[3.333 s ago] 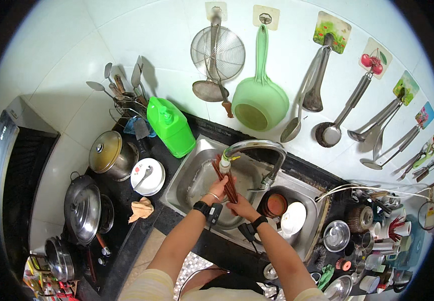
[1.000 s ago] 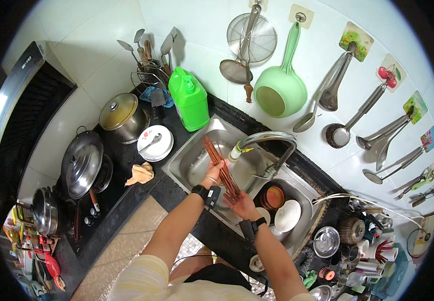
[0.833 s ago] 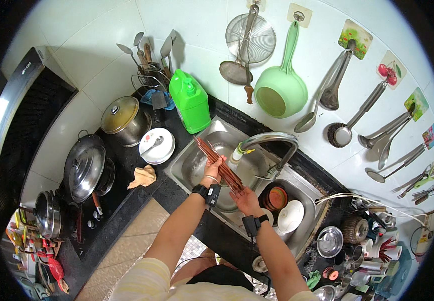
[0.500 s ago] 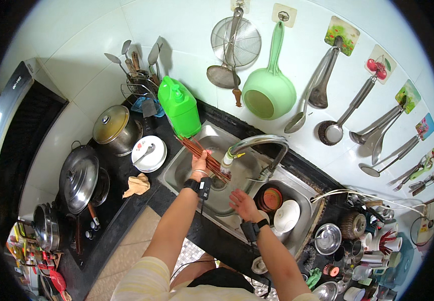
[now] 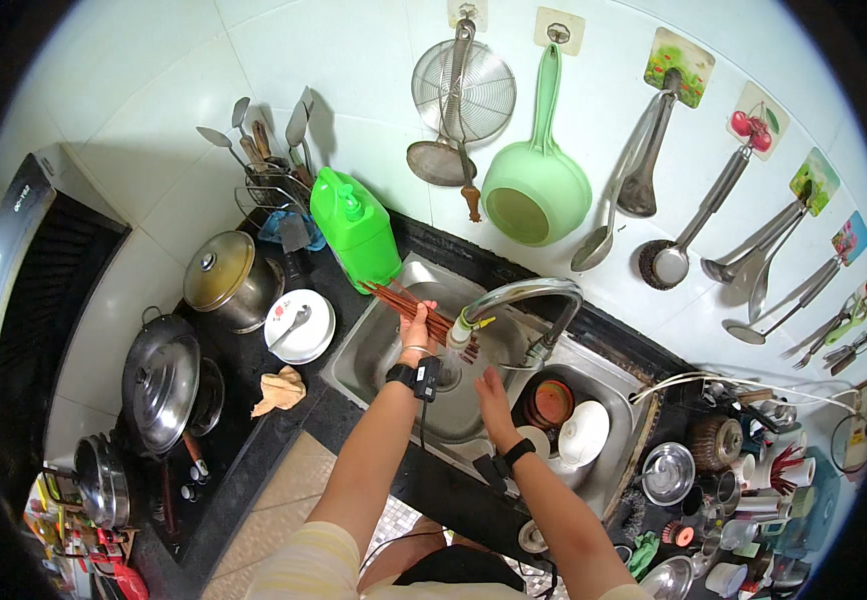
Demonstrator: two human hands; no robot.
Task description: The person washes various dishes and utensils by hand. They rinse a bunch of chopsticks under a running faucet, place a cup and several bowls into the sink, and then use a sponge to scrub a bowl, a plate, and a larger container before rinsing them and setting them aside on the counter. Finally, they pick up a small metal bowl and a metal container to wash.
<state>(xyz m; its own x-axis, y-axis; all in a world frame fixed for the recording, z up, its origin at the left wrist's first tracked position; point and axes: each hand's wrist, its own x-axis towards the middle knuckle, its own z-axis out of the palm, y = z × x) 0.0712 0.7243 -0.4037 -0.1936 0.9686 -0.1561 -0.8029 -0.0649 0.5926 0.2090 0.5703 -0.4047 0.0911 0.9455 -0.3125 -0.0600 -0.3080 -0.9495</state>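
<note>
The right hand (image 5: 497,408), on the bundle of slender reddish-brown sticks (image 5: 389,297) moments ago, has come away on the near side of the curved chrome tap (image 5: 523,287), fingers extended and empty. The left hand (image 5: 417,332) alone now bears the bundle just left of the tap, fingers closed around it.

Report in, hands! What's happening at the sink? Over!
Left hand gripping brown sticks. Right hand open, holding nothing. Faucet nozzle covers part of the sticks in view.
</note>
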